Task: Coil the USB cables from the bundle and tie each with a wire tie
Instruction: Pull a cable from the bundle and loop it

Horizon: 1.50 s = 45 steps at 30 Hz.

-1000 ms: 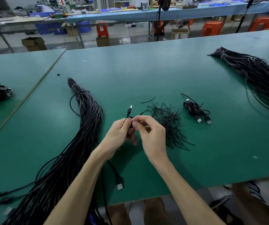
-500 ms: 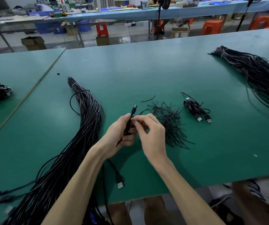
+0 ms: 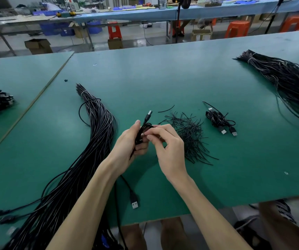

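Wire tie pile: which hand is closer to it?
Right. The right hand is right beside the wire tie pile, at its left edge. The left hand grips the coiled cable farther left, on the right hand's other side.

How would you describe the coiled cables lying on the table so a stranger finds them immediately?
Start at the green table. Right of the pile of wire ties lie the coiled cables. Unlike the long bundles, they form one small wound clump, two plugs sticking out.

A bundle of USB cables (image 3: 94, 141) is laid L of centre on the green table (image 3: 163, 78); wire ties (image 3: 190, 134) are heaped mid-table, w/ coiled cables (image 3: 217, 120) set just beside, R. A second bundle (image 3: 289, 82) is spread far R.
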Tool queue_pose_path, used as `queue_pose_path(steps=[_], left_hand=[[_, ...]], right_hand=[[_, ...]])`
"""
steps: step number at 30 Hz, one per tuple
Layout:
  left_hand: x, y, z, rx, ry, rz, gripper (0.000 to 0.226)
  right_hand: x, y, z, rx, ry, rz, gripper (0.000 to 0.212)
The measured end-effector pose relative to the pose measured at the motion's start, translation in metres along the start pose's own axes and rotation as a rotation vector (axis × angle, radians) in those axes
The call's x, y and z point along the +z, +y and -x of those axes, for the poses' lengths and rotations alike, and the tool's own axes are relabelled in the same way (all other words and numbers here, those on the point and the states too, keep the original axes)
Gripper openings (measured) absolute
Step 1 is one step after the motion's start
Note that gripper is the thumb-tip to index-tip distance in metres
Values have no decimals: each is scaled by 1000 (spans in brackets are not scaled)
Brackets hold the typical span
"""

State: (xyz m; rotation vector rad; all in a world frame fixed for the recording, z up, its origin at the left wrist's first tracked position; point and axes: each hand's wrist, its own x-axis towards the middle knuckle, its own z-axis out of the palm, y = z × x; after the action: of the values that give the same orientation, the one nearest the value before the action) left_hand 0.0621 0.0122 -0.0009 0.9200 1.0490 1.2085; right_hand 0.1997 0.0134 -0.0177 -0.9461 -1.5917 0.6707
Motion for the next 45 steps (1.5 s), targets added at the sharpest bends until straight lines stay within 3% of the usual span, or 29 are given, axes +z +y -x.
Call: queue_pose_path(steps=[6, 11, 15, 21, 28, 32, 40, 45], left_hand=[[-2, 0, -2, -26, -24, 58, 42], [-6, -3, -2, 25, -94, 35, 46], [-11, -4, -3, 109, -113, -14, 45], [-12, -9, -3, 197, -56, -64, 42], [-13, -5, 0, 158, -146, -61, 43], [-15, -4, 1, 187, -170, -194, 42], [-19, -1, 1, 316, -181, -444, 27], [-18, 0, 0, 369, -173, -479, 26]], right_hand=[[1, 1, -1, -12, -17, 20, 15], [1, 1, 0, 8, -7, 22, 14], [-1, 2, -2, 96, -4, -24, 10], [-1, 2, -1, 273, 32, -161, 25], [-5, 3, -3, 341, 81, -243, 22], [-6, 8, -4, 328, 62, -236, 15], [-11, 16, -7, 445, -75, -423, 27], [-18, 16, -11, 442, -76, -496, 11]])
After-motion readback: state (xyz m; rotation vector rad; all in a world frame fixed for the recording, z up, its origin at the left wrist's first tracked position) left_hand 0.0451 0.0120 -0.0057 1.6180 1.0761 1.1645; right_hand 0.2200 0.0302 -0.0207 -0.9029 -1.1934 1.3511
